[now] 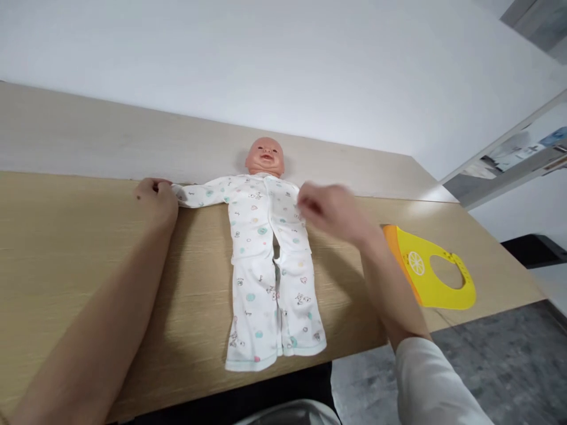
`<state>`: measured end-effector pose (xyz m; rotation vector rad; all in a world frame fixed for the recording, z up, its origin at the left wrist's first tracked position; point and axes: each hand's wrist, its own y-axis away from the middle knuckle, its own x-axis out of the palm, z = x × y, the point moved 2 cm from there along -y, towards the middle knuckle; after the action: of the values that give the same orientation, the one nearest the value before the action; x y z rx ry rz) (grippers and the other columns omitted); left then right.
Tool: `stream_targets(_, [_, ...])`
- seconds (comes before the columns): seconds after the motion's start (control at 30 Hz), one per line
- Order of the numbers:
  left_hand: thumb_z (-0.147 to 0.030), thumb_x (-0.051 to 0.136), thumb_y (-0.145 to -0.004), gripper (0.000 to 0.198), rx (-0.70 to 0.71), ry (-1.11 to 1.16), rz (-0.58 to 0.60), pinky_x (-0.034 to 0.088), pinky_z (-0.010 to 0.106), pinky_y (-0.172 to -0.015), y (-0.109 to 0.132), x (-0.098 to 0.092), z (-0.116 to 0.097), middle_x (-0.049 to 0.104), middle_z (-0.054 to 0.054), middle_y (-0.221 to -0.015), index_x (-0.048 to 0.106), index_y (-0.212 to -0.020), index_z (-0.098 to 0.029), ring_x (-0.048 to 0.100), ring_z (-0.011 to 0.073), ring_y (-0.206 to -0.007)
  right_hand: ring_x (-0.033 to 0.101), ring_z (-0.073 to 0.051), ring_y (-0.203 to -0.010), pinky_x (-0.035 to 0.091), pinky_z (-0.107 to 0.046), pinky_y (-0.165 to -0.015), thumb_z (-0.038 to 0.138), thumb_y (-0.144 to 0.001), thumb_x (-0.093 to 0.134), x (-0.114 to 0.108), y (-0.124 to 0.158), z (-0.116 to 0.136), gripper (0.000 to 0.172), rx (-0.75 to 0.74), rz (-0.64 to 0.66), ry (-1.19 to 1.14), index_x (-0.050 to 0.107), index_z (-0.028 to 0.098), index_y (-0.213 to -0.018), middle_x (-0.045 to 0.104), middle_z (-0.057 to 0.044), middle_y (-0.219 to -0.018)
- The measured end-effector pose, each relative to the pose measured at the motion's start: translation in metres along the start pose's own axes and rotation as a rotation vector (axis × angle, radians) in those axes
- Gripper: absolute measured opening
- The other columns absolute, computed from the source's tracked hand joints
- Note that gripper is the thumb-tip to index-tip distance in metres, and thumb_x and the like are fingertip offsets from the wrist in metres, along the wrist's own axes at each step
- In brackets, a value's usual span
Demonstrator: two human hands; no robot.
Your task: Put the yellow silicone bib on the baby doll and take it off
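A baby doll [266,156] lies on its back on the table, dressed in a white long-sleeved top [252,221] and white trousers [254,307] with small printed figures. The sleeve [201,195] on the left of the view is stretched out sideways. My left hand [157,200] is closed at its cuff, fingers pinched on the fabric. My right hand [330,212], blurred by motion, is curled closed beside the doll's other shoulder. It hides the sleeve on that side, and what its fingers hold cannot be made out.
A yellow bib [436,280] with an orange pocket and a citrus-slice print lies on the right part of the wooden table [190,307]. Behind the doll a pale raised panel [110,141] meets the white wall. The table's front edge is close to my body.
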<state>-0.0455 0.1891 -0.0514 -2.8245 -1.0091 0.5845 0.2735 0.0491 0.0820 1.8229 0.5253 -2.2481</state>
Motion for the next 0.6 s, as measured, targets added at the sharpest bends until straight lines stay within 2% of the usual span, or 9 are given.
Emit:
stream_targets(0.03, [-0.011, 0.045, -0.075, 0.014, -0.008, 0.002, 0.002, 0.04, 0.034, -0.091, 0.001, 0.0, -0.001, 0.044, -0.002, -0.065, 0.056, -0.069, -0.018, 0.051, 0.0188, -0.08, 0.059, -0.013, -0.08, 0.041, -0.026, -0.074, 0.023, -0.092, 0.045, -0.001, -0.009, -0.026, 0.023, 0.14, -0.084, 0.049, 0.064, 0.014, -0.102, 0.068, -0.006, -0.092])
stream_targets(0.07, [-0.01, 0.045, -0.074, 0.015, -0.016, 0.002, 0.002, 0.04, 0.034, -0.092, 0.001, -0.001, -0.001, 0.044, -0.001, -0.065, 0.056, -0.068, -0.019, 0.051, 0.019, -0.082, 0.06, -0.018, -0.096, 0.043, -0.029, -0.083, 0.024, -0.09, 0.051, 0.002, -0.017, -0.051, 0.027, 0.224, -0.079, 0.068, 0.062, 0.014, -0.113, 0.067, -0.008, -0.107])
stream_targets(0.13, [-0.011, 0.044, -0.074, 0.015, -0.025, 0.002, 0.002, 0.041, 0.035, -0.093, -0.001, 0.0, 0.0, 0.045, -0.001, -0.065, 0.055, -0.067, -0.019, 0.052, 0.0195, -0.084, 0.05, -0.028, -0.126, 0.043, -0.038, -0.1, 0.027, -0.081, 0.067, 0.02, -0.025, -0.093, 0.054, 0.347, 0.112, 0.08, 0.053, 0.017, -0.132, 0.055, -0.01, -0.136])
stream_targets(0.17, [-0.011, 0.044, -0.073, 0.014, -0.026, -0.001, 0.0, 0.041, 0.036, -0.093, -0.002, 0.001, 0.0, 0.045, -0.001, -0.064, 0.054, -0.067, -0.019, 0.052, 0.0201, -0.085, 0.043, -0.031, -0.134, 0.04, -0.044, -0.106, 0.028, -0.077, 0.072, 0.03, -0.027, -0.109, 0.064, 0.391, 0.198, 0.088, 0.049, 0.018, -0.136, 0.05, -0.011, -0.143])
stream_targets(0.2, [-0.012, 0.045, -0.073, 0.014, -0.027, -0.005, -0.001, 0.041, 0.037, -0.093, -0.003, 0.002, 0.001, 0.044, 0.0, -0.063, 0.054, -0.066, -0.019, 0.052, 0.0207, -0.085, 0.038, -0.033, -0.138, 0.038, -0.048, -0.109, 0.027, -0.076, 0.072, 0.039, -0.028, -0.121, 0.066, 0.435, 0.258, 0.096, 0.049, 0.019, -0.137, 0.049, -0.012, -0.144])
stream_targets(0.27, [-0.015, 0.046, -0.07, 0.011, -0.03, -0.016, 0.003, 0.041, 0.038, -0.092, -0.005, 0.003, 0.002, 0.043, 0.0, -0.061, 0.053, -0.063, -0.02, 0.052, 0.0218, -0.083, 0.038, -0.032, -0.137, 0.035, -0.052, -0.11, 0.024, -0.078, 0.067, 0.052, -0.027, -0.138, 0.056, 0.508, 0.296, 0.117, 0.053, 0.019, -0.132, 0.054, -0.013, -0.136])
stream_targets(0.37, [-0.018, 0.047, -0.065, 0.009, -0.036, -0.026, 0.005, 0.042, 0.04, -0.09, -0.006, 0.004, 0.004, 0.042, 0.0, -0.059, 0.053, -0.06, -0.021, 0.052, 0.0227, -0.078, 0.049, -0.029, -0.127, 0.036, -0.05, -0.107, 0.02, -0.08, 0.059, 0.06, -0.028, -0.15, 0.041, 0.565, 0.255, 0.132, 0.061, 0.019, -0.121, 0.062, -0.011, -0.123])
stream_targets(0.47, [-0.019, 0.046, -0.063, 0.008, -0.028, -0.023, 0.0, 0.042, 0.04, -0.088, -0.006, 0.004, 0.005, 0.043, 0.0, -0.059, 0.053, -0.058, -0.022, 0.052, 0.0231, -0.077, 0.054, -0.029, -0.119, 0.036, -0.049, -0.105, 0.023, -0.079, 0.06, 0.062, -0.029, -0.159, 0.035, 0.581, 0.198, 0.134, 0.064, 0.02, -0.114, 0.065, -0.009, -0.119])
stream_targets(0.6, [-0.017, 0.043, -0.062, 0.013, 0.006, -0.006, 0.003, 0.043, 0.037, -0.087, -0.005, 0.005, 0.007, 0.047, 0.001, -0.061, 0.055, -0.058, -0.021, 0.052, 0.0214, -0.077, 0.052, -0.03, -0.122, 0.034, -0.053, -0.106, 0.026, -0.08, 0.06, 0.067, -0.029, -0.166, 0.035, 0.597, 0.106, 0.178, 0.065, 0.019, -0.114, 0.065, -0.01, -0.119])
